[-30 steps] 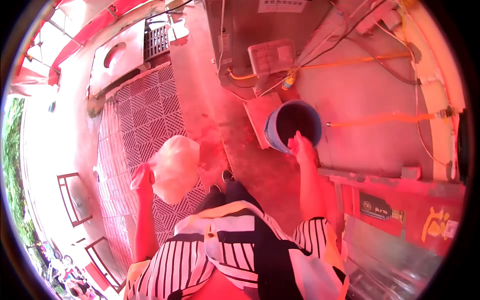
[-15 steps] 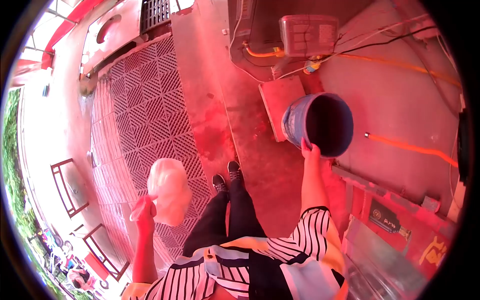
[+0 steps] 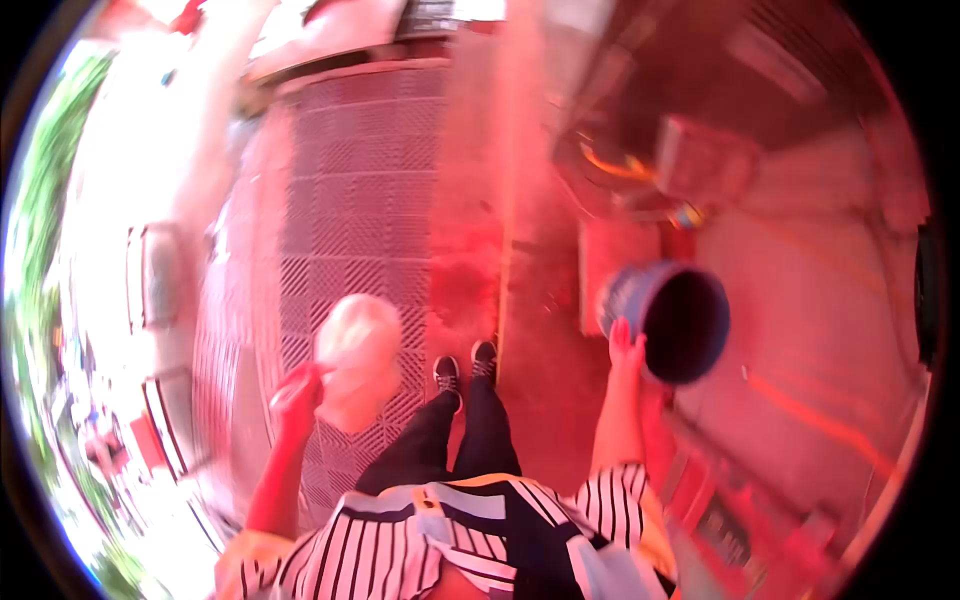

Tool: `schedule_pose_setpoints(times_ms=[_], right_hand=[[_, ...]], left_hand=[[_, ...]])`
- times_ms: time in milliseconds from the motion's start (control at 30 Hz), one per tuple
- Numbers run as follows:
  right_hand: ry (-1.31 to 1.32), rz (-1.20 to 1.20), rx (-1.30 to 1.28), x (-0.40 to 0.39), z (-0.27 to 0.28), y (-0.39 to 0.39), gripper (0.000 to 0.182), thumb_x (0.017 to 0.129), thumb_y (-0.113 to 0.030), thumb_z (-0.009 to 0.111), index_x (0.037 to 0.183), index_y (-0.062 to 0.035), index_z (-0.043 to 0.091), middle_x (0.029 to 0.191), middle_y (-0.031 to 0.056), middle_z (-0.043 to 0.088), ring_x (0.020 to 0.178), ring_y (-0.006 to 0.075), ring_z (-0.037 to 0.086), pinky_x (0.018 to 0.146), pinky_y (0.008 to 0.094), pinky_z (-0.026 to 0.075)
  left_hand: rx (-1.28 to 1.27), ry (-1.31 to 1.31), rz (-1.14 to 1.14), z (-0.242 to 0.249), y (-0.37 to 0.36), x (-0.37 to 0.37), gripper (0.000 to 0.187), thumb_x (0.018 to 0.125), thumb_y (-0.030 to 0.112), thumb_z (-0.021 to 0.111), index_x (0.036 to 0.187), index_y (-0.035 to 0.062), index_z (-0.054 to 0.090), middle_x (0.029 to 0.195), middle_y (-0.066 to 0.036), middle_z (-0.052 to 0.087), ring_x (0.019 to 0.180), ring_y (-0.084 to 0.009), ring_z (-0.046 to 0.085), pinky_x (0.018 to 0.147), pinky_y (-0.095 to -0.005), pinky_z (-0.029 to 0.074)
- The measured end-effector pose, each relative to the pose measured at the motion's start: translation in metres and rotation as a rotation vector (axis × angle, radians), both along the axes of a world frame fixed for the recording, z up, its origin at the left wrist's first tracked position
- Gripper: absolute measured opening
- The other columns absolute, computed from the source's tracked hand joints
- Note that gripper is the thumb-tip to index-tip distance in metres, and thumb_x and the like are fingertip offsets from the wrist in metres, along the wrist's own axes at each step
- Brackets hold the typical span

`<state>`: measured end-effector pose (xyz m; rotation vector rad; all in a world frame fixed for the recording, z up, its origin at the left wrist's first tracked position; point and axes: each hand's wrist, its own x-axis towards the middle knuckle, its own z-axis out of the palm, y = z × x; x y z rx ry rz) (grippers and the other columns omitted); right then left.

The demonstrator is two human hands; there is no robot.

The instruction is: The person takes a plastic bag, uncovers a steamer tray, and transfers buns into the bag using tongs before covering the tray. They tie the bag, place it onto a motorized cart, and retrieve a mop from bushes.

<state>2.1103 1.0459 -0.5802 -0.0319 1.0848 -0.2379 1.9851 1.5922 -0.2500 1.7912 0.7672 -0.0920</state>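
Observation:
My right hand grips the near rim of a blue bucket. The bucket is tilted so its dark mouth faces right, and what lies inside cannot be made out. In my left hand the fingers are closed on a pale, bulging plastic bag, which hangs beside my left leg above the patterned mat. The bag's contents do not show through.
A perforated mat covers the floor on the left, with bare concrete beside it. To the right are a flat board, a box with cables and an orange hose. Metal-framed seats stand at far left.
The view has swung and is blurred; the surroundings have shifted in it. Both hands keep hold of the bucket and the bag, which sit slightly lower and farther right in view.

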Motion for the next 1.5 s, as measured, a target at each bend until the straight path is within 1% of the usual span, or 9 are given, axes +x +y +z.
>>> schedule_pose_setpoints(times_ms=[267,500,667,1000,1167,1267,1367,1400,1500], right_hand=[[-1.304,1.995,-0.703,0.039,0.357,0.375,0.037,0.085,-0.014,0.053,0.120,-0.0040,0.050,0.117,0.0122,0.055,0.087,0.0163,0.060,0.069,0.0279,0.049],[-2.198,2.051,-1.689,-0.006,0.441,0.593,0.027,0.081,-0.016,0.059,0.105,-0.0031,0.058,0.088,0.0117,0.059,0.085,0.0296,0.059,0.072,0.0371,0.048],[-2.640,1.176,-2.176,-0.029,0.452,0.722,0.006,0.070,-0.012,0.061,0.072,-0.0070,0.059,0.071,0.0069,0.056,0.062,0.0262,0.056,0.056,0.0366,0.046],[-2.401,1.777,-1.369,-0.075,0.383,1.005,0.010,0.077,-0.007,0.060,0.073,0.0026,0.057,0.065,0.0121,0.053,0.060,0.0248,0.054,0.055,0.0327,0.042],[-2.609,1.751,-1.161,-0.039,0.373,1.195,0.012,0.080,-0.008,0.059,0.072,0.0005,0.057,0.075,0.0109,0.058,0.067,0.0243,0.057,0.061,0.0321,0.045],[-2.234,1.921,-0.569,-0.036,0.366,1.316,0.011,0.086,-0.008,0.052,0.080,0.0005,0.057,0.093,0.0081,0.062,0.077,0.0160,0.058,0.066,0.0298,0.047],[-2.129,1.917,-0.175,-0.032,0.369,1.451,0.017,0.093,-0.012,0.042,0.092,-0.0006,0.056,0.100,0.0085,0.060,0.084,0.0136,0.056,0.077,0.0265,0.045],[-1.891,2.301,0.063,-0.024,0.392,1.480,0.016,0.091,-0.009,0.045,0.099,-0.0008,0.056,0.103,0.0091,0.060,0.089,0.0130,0.056,0.082,0.0273,0.045],[-2.213,2.411,0.009,-0.005,0.397,1.591,0.024,0.087,-0.006,0.049,0.109,0.0002,0.055,0.104,0.0068,0.059,0.090,0.0134,0.056,0.082,0.0273,0.045]], left_hand=[[-0.265,-0.258,0.030,0.009,0.032,-0.012,0.018,0.086,0.015,0.058,0.100,0.0062,0.065,0.081,0.000,0.063,0.072,-0.0047,0.053,0.063,-0.0214,0.043],[-0.365,-0.683,0.189,0.073,0.128,-0.047,0.027,0.089,0.022,0.057,0.110,0.0067,0.060,0.079,0.004,0.059,0.071,-0.0046,0.051,0.061,-0.0220,0.042],[-0.216,-0.702,0.329,0.046,0.240,-0.067,0.020,0.089,0.018,0.053,0.101,0.0060,0.063,0.085,0.000,0.061,0.080,-0.0072,0.054,0.070,-0.0243,0.043],[-0.808,-0.597,0.236,0.020,0.579,-0.109,0.021,0.085,0.020,0.056,0.090,0.0016,0.067,0.056,0.002,0.049,0.044,-0.0047,0.037,0.040,-0.0207,0.023],[0.037,-0.331,0.243,0.035,0.732,-0.097,0.020,0.085,0.019,0.055,0.088,0.0046,0.068,0.062,0.001,0.055,0.053,-0.0085,0.050,0.047,-0.0231,0.038],[0.109,-1.180,0.094,0.027,0.821,-0.079,0.015,0.082,0.017,0.055,0.079,0.0046,0.064,0.069,-0.006,0.059,0.065,-0.0121,0.056,0.063,-0.0273,0.045],[-0.196,-0.802,0.366,0.052,0.903,-0.065,0.014,0.084,0.010,0.049,0.081,0.0032,0.061,0.079,-0.008,0.060,0.077,-0.0147,0.057,0.068,-0.0267,0.043],[0.765,-0.648,0.120,0.062,0.937,-0.062,0.012,0.080,0.008,0.051,0.082,0.0016,0.060,0.081,-0.007,0.060,0.079,-0.0162,0.057,0.068,-0.0252,0.042],[0.314,-0.518,0.539,0.100,1.016,-0.051,0.012,0.076,0.004,0.052,0.084,0.0005,0.060,0.080,-0.009,0.060,0.079,-0.0155,0.057,0.068,-0.0263,0.043]])
